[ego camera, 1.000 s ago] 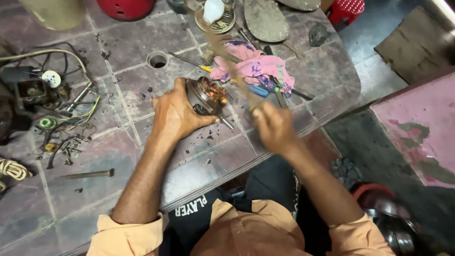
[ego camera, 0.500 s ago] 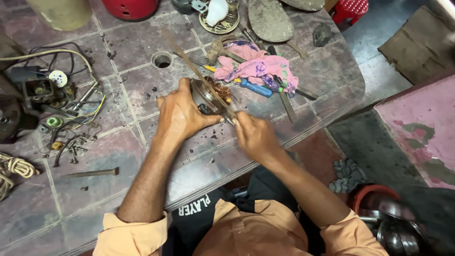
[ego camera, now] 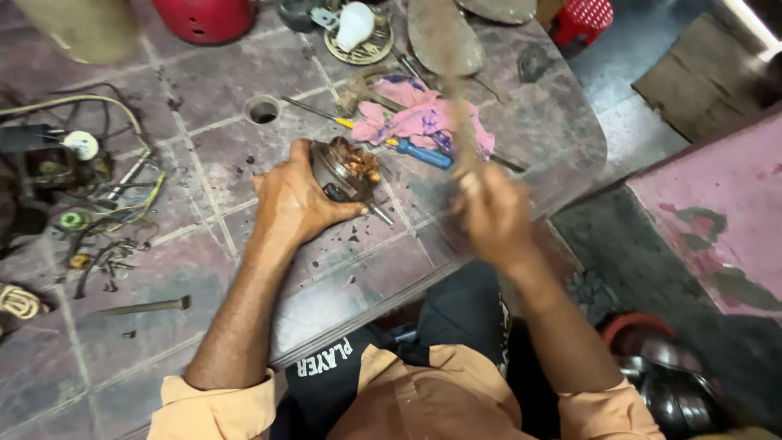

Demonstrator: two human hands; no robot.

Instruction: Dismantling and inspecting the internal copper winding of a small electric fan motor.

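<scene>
Head view looks down on a worn, tiled bench (ego camera: 212, 269) with pale grout lines, a round hole (ego camera: 262, 109) toward its far edge and dark grit around the work. Beyond its right edge I see grey floor and a pink slab (ego camera: 717, 220) with peeling patches.

My left hand (ego camera: 295, 204) is clamped around a small electric motor (ego camera: 346, 167), pressing it on the bench near the middle, copper windings showing at its open end. My right hand (ego camera: 489, 213) is raised past the bench's near edge, fist closed on a long tool (ego camera: 452, 81) blurred with motion; I cannot tell what kind.

Just behind the motor lie a pink rag (ego camera: 423, 122) and a blue-handled screwdriver (ego camera: 419, 152). Tangled wires (ego camera: 98, 187) crowd the left edge, a nail (ego camera: 142, 307) lies near the front-left, and a red dome-shaped cover (ego camera: 204, 18) sits at the far edge.
</scene>
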